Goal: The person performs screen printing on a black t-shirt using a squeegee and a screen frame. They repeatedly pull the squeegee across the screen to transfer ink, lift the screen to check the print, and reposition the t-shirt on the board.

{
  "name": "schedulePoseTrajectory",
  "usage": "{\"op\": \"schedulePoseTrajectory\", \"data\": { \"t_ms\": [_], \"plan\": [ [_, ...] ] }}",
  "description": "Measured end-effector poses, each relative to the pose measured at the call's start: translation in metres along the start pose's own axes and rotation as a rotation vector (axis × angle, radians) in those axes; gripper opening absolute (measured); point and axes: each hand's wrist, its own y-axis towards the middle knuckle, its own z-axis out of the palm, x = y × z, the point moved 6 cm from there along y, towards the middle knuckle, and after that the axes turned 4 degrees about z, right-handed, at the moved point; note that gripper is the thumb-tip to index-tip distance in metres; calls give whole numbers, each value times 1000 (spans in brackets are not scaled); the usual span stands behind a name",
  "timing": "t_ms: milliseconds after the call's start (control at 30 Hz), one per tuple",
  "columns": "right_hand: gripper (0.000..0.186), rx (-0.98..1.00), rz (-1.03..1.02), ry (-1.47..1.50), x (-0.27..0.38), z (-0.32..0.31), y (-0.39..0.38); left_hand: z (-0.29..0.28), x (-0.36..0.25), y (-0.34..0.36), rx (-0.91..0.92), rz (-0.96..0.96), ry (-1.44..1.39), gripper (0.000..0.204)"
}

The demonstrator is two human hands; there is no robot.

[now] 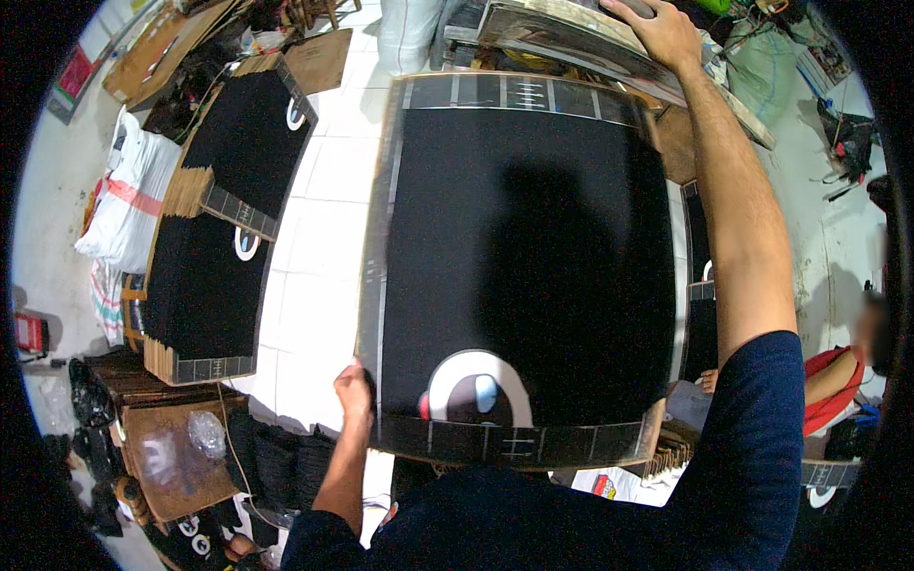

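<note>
In front of me is a large flat board (519, 443) covered by a black fabric panel (438, 238), its edges bordered with dark, ruled strips. A white arch print (466, 366) with red and blue patches shows near the panel's close edge. My left hand (354, 388) is closed on the board's left edge, towards its near corner. Stretched far forward, my right hand (662, 33) has its fingers wrapped over the top of a worn, stained frame (581, 43) that stands tilted behind the board. The fingertips are partly cut off by the picture's upper rim.
Stacked boards with black fabric (205, 285) stand at the left beside a white sack (133, 190). A brown carton (176, 457) and black bundles (276, 457) lie at lower left. A green sack (762, 71) is at far right. Another person's red-clothed part (833, 390) shows at right.
</note>
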Motion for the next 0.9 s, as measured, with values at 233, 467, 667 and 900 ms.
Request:
{"op": "schedulePoseTrajectory", "data": {
  "t_ms": [233,467,667,900],
  "plan": [
    [78,-17,-15,-20,7,-2,-14,17,12,4,27,38,201,49],
    [81,-11,-36,17,-2,-2,-7,-41,-5,23,103,258,471,47],
    [85,-15,-27,-28,0,2,-1,-35,-31,0,316,334,813,60],
    [88,17,-7,11,4,-4,8,-19,-32,-11,314,310,941,57]
  ]
}}
